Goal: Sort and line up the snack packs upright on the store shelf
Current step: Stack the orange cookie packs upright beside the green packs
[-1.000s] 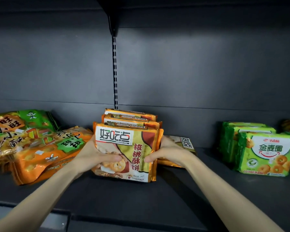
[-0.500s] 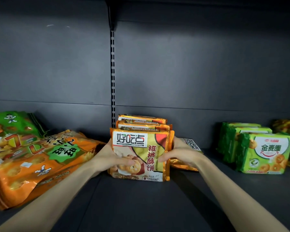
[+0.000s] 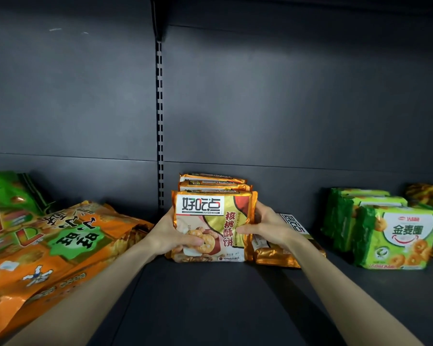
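An orange walnut-biscuit pack (image 3: 211, 221) stands upright on the dark shelf (image 3: 210, 308), at the front of a short row of like packs (image 3: 214, 182). My left hand (image 3: 171, 236) grips its left edge with the thumb across the front. On the right edge sits my right hand (image 3: 264, 227), fingers curled behind the pack. One more pack of the same kind (image 3: 283, 250) lies flat just right of the row, partly under my right wrist.
Large orange snack bags (image 3: 50, 255) and a green bag (image 3: 8, 193) lie slumped at the left. Green ring-biscuit packs (image 3: 395, 238) stand in a row at the right, with yellow-green packs (image 3: 428, 196) behind. A slotted upright (image 3: 159, 121) runs up the back panel.
Both hands have stayed on the front orange pack, which now stands straighter against the row. The view has shifted so that the packs sit further right in it.
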Motion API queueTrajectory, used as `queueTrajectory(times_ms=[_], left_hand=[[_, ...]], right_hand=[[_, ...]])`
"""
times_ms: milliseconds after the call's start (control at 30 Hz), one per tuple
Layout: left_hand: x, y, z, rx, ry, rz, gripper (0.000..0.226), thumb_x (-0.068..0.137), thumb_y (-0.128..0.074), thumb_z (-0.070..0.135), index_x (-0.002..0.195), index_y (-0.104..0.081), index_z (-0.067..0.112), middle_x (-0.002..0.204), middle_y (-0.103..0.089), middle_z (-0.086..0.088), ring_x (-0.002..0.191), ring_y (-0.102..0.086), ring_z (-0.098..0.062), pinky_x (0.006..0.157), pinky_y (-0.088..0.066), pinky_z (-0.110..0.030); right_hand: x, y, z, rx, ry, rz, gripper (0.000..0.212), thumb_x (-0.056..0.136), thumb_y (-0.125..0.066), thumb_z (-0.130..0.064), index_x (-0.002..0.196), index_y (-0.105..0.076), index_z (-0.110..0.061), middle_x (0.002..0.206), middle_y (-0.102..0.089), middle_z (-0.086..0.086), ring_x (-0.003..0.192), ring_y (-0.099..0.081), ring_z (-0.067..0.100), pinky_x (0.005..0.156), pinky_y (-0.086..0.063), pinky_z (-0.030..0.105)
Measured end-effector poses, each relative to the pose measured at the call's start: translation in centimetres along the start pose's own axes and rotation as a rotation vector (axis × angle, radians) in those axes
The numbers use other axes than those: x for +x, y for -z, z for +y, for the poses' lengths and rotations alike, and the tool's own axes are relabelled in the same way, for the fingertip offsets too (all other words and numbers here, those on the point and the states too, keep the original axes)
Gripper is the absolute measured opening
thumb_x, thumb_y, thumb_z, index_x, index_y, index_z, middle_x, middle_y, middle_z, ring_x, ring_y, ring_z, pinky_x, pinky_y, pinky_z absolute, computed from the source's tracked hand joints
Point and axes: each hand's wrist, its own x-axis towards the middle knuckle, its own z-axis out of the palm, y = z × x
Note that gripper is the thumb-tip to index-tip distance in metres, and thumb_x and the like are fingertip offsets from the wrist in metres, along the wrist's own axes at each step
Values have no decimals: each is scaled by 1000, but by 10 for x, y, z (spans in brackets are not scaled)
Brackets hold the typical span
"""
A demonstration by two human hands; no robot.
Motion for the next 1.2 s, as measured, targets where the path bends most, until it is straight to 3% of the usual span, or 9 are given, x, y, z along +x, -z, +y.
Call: queueTrajectory(times_ms=[133, 200, 367, 533, 700, 800, 900, 1100, 1200], left_hand=[[-3, 1, -1, 206, -38, 134, 77, 52, -92, 25, 116, -50, 29, 107, -66, 11, 103, -62, -11, 94, -51, -35], [-10, -5, 0, 330, -59, 246, 79, 54, -90, 34, 120, -47, 26, 114, -62, 7, 108, -58, -14, 93, -50, -35], [-38, -24, 7, 582, -90, 480, 75, 69, -80, 40, 126, -40, 13, 123, -49, -5, 114, -52, -24, 87, -49, -37], [-57, -36, 19, 584, -328, 659, 52, 76, -77, 25, 114, -45, 6, 107, -46, -3, 97, -52, -18, 70, -43, -26], [-59, -62, 25, 551, -307, 366, 19, 87, -62, 30, 98, -51, 21, 96, -54, 7, 91, -57, -14, 82, -51, -35], [-54, -75, 16, 646, -208, 231, 24, 90, -55, 42, 106, -52, 24, 105, -50, 8, 105, -50, -14, 105, -35, -41], [-51, -78, 15, 588, -120, 137, 36, 90, -53, 46, 116, -51, 22, 117, -46, 5, 110, -48, -14, 98, -42, -38], [-46, -103, 26, 462, 8, -34, 52, 91, -48, 52, 124, -56, 12, 120, -60, -1, 110, -55, -14, 92, -44, -28], [-43, -120, 36, 441, 33, -71, 51, 94, -42, 52, 114, -61, 9, 111, -64, -5, 104, -58, -19, 88, -44, -31]], right_hand=[[-1, -1, 3, -33, 57, 63, 51, 78, -75, -11, 119, -50, -26, 105, -63, -14, 100, -61, 5, 78, -50, 15], [-6, -1, 7, -78, 66, 81, 54, 78, -76, -19, 125, -50, -22, 114, -62, -11, 106, -57, 5, 77, -46, 11], [-24, 15, 28, -246, -47, 165, 60, 79, -65, -54, 129, -55, -22, 124, -61, -7, 118, -54, 13, 97, -44, 30], [-43, 40, 54, -479, -409, 380, 98, 74, -61, -68, 143, -29, -7, 144, -39, 16, 131, -39, 36, 106, -38, 48], [-52, 44, 51, -223, -488, 356, 102, 70, -74, -54, 141, -25, 2, 140, -44, 17, 127, -44, 32, 93, -42, 36], [-51, 50, 48, -237, -481, 356, 65, 61, -84, -48, 99, -56, -3, 98, -63, 12, 87, -60, 23, 67, -44, 29], [-54, 59, 51, -173, -470, 394, 46, 61, -87, -37, 69, -54, -7, 71, -60, 8, 68, -57, 21, 57, -40, 29], [-70, 55, 55, -45, -467, 380, 37, 74, -79, -34, 70, -52, -10, 76, -60, 5, 80, -58, 22, 71, -43, 32], [-75, 53, 57, 46, -442, 371, 29, 83, -73, -28, 80, -51, -9, 80, -57, 3, 71, -52, 14, 60, -40, 26]])
